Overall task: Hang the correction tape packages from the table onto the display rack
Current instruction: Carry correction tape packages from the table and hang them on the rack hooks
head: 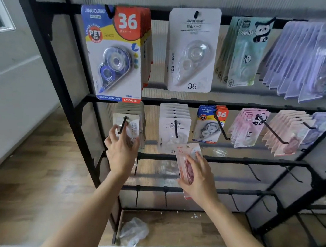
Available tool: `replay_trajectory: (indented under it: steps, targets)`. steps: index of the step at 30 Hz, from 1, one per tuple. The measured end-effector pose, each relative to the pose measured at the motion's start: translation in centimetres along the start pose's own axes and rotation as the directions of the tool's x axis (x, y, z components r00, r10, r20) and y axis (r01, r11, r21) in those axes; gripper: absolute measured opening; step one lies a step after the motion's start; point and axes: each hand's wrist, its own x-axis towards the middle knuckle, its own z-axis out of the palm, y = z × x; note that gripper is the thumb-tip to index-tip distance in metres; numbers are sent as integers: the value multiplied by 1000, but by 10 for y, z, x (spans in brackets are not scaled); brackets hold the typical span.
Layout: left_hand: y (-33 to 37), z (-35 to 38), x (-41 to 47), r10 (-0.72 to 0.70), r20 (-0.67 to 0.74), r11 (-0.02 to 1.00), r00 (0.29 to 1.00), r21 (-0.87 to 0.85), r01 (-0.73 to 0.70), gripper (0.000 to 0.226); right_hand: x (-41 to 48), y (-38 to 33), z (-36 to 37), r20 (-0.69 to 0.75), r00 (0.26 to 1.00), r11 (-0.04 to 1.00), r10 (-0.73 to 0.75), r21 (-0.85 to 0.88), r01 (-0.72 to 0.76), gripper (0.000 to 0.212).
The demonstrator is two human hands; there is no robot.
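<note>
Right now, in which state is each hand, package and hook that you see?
left hand: pinches the grey package.
grey package: threaded on its hook.
right hand: grips the pink package.
pink package: upright, not yet hung.
lower hooks: bare.
plastic bag: crumpled on the floor.

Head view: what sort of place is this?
Probably a stationery shop or a mock retail corner: a black display rack with peg hooks, rows of carded correction tape packages hung by type, and the right hand holding a pink package.
</note>
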Motion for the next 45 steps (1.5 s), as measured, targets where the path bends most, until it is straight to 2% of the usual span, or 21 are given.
replay_trajectory:
  steps: [5,10,13,16,21,25,28,32,34,37,41,45]
  targets:
    - [0,12,23,3,7,1000,1000,-8,-3,63,0,4,-1,-51,998,999,36,9,-35,72]
    - [-2,21,21,1,5,1000,1000,22,-1,76,-6,2,0,-114,992,998,62,39,-57,70]
    - [-8,25,2,65,-65,997,996,33,-63,75,-13,2,-1,-165,984,995,72,76,-60,70]
    - [-9,32,-28,227,-18,973,974,48,-225,77,-21,7,-6,-194,977,995,85,77,-71,70]
    - [29,49,-70,544,105,838,833,-8,-546,76,-37,29,-25,-255,951,985,175,49,-168,71]
    - [78,62,-89,762,148,641,630,-42,-766,65,-53,57,-49,-306,918,968,252,70,-242,74]
    - [120,77,-103,827,131,558,547,-80,-826,68,-63,86,-74,-351,891,957,287,57,-286,76]
    - [177,98,-119,859,120,509,497,-114,-853,62,-71,129,-110,-381,867,941,322,26,-338,78]
    - [205,109,-126,861,117,507,494,-152,-848,61,-71,151,-128,-362,871,937,332,21,-349,77]
    - [245,125,-130,835,122,551,537,-190,-813,61,-67,183,-153,-342,876,936,340,33,-350,75]
    - [295,146,-123,794,141,607,592,-134,-783,61,-55,219,-180,-355,895,963,269,112,-245,74]
    - [332,162,-112,749,127,661,650,-83,-746,58,-35,245,-198,-394,901,983,182,101,-155,75]
